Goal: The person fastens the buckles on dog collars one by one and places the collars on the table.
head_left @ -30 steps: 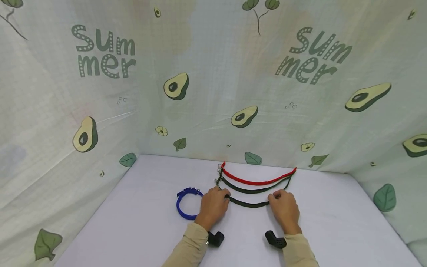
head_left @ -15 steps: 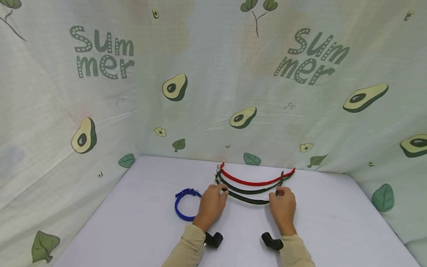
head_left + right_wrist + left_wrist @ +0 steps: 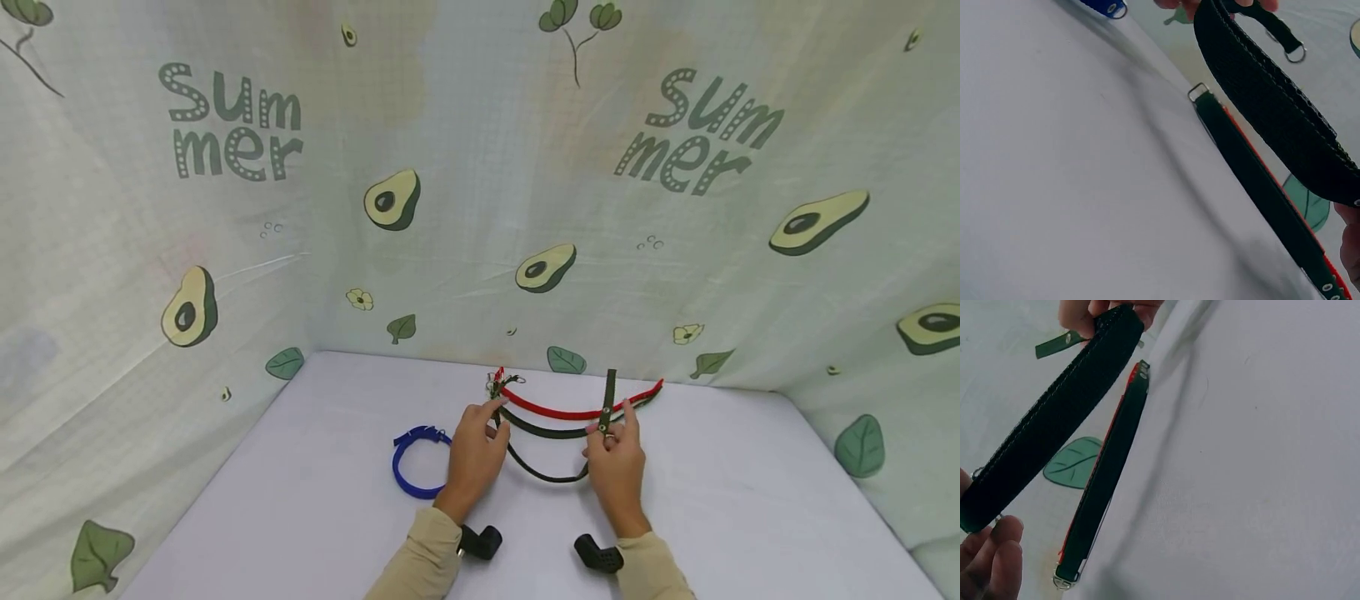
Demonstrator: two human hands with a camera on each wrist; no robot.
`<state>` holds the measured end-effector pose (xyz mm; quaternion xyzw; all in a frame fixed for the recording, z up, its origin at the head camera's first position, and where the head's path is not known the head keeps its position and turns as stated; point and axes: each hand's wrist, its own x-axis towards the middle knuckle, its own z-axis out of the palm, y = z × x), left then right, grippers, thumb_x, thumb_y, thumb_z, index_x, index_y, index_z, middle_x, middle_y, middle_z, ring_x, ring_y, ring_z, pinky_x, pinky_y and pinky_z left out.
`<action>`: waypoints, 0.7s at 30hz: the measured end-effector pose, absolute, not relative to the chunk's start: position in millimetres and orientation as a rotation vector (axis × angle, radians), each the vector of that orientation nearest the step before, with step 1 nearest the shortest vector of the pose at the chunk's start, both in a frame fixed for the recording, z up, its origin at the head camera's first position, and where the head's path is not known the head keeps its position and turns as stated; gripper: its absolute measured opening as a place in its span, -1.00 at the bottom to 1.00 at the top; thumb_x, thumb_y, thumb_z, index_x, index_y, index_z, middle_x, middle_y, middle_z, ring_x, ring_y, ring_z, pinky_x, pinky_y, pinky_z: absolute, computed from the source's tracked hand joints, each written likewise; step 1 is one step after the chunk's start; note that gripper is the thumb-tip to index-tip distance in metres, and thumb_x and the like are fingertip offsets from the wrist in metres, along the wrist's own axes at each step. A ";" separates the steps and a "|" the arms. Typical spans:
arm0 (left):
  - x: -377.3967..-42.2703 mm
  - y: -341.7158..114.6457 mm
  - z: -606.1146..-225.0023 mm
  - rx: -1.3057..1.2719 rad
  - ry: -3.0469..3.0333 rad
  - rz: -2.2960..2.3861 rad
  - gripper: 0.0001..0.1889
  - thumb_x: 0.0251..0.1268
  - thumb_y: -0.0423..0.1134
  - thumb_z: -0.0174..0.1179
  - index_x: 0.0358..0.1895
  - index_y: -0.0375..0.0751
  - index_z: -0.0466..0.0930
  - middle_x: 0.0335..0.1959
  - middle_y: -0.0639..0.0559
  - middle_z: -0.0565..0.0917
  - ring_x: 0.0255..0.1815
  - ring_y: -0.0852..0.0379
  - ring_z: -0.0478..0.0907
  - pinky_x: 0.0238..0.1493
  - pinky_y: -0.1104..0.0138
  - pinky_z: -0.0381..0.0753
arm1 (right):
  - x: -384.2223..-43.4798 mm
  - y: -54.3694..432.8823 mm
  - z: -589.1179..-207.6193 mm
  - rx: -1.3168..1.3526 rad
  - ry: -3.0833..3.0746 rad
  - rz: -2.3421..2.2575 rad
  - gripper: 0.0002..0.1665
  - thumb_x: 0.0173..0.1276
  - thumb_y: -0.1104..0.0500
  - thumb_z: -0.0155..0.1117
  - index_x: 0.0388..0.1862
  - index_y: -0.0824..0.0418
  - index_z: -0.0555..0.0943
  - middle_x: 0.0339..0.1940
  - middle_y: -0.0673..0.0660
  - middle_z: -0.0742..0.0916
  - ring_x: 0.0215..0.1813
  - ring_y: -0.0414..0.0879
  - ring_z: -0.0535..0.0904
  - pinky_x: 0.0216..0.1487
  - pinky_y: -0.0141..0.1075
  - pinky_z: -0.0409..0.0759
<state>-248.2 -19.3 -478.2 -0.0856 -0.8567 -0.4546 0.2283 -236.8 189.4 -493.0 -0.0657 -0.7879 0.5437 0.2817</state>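
Both hands are on 1 dark green collar, center of the head view, a bit below mid-height; it's up off the white table, sagging in a curve between them. Left hand pinches the ring end, right hand pinches the end with the eyelets. Hands are apart, 1 per end. The collar's tip sticks up above the right hand, 2 eyelets visible at its base. Left wrist view: collar runs diagonally from lower left to top center, stitching along 1 edge. Just beyond it in the head view, 2 more collars lie in shallow curves: other dark collar nearer, red collar behind, meeting at the right end. Right wrist view gives the other dark collar a square buckle at upper center and eyelets at lower right, red edge showing alongside. Blue collar sits as a loop left of center, partly hidden by the left hand. Tan sleeves on both arms, 1 black device at each wrist. Backdrop: pale cloth, avocados, leaves, "summer" printed 2 times.
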 end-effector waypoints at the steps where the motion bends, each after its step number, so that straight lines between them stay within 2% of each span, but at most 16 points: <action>1: -248.4 -19.7 -477.5 -0.237 -2.353 -1.281 -0.56 0.33 -0.32 0.26 0.27 0.01 0.60 -0.19 0.03 0.55 -0.40 0.27 0.48 -0.43 0.40 0.50 | -235.5 186.5 -492.9 -0.140 -2.119 1.444 -0.24 0.40 0.35 0.20 0.55 0.23 0.22 -0.24 0.14 0.73 -0.51 -0.16 0.61 -0.47 -0.42 0.54; 3: -248.5 -20.8 -474.9 -0.228 -2.352 -1.352 -0.43 0.29 -0.39 0.21 0.38 0.02 0.49 -0.23 0.03 0.52 -0.42 0.25 0.45 -0.46 0.39 0.49 | -232.5 180.8 -492.0 -0.079 -2.120 1.444 -0.35 0.38 0.37 0.23 0.44 0.26 0.36 -0.29 0.13 0.72 -0.53 -0.17 0.60 -0.48 -0.40 0.54; 6: -248.8 -23.0 -472.1 -0.189 -2.350 -1.493 -0.35 0.27 -0.44 0.13 0.46 -0.05 0.37 -0.28 0.03 0.50 -0.46 0.23 0.45 -0.48 0.37 0.50 | -229.0 173.3 -491.5 -0.019 -2.116 1.452 -0.53 0.33 0.41 0.25 0.23 0.29 0.53 -0.37 0.11 0.72 -0.56 -0.17 0.58 -0.50 -0.39 0.56; 11: -247.0 -26.8 -470.2 -0.113 -2.285 -1.714 -0.52 0.39 -0.43 0.00 0.37 -0.26 0.42 -0.29 -0.12 0.59 -0.58 0.17 0.53 -0.50 0.32 0.54 | -225.6 164.6 -494.3 0.105 -2.141 1.471 -0.73 0.26 0.46 0.22 -0.08 0.30 0.63 -0.50 0.01 0.71 -0.59 -0.17 0.56 -0.56 -0.36 0.54; 15: -245.8 -28.0 -467.1 -0.064 -2.211 -1.812 -0.63 0.40 -0.42 -0.04 0.21 -0.29 0.53 -0.27 -0.26 0.60 -0.64 0.14 0.51 -0.53 0.32 0.50 | -224.5 160.4 -494.7 0.238 -2.155 1.401 -0.75 0.17 0.51 0.22 -0.21 0.29 0.66 -0.57 -0.06 0.66 -0.62 -0.20 0.51 -0.62 -0.37 0.49; 21: -247.2 -28.6 -463.2 -0.062 -2.139 -1.911 -0.69 0.49 -0.21 0.12 0.17 -0.26 0.56 -0.47 -0.07 0.50 -0.68 0.15 0.43 -0.60 0.35 0.43 | -225.2 157.9 -493.6 0.338 -2.161 1.252 -0.75 0.08 0.49 0.28 -0.31 0.21 0.66 -0.57 -0.12 0.59 -0.58 -0.25 0.44 -0.60 -0.38 0.45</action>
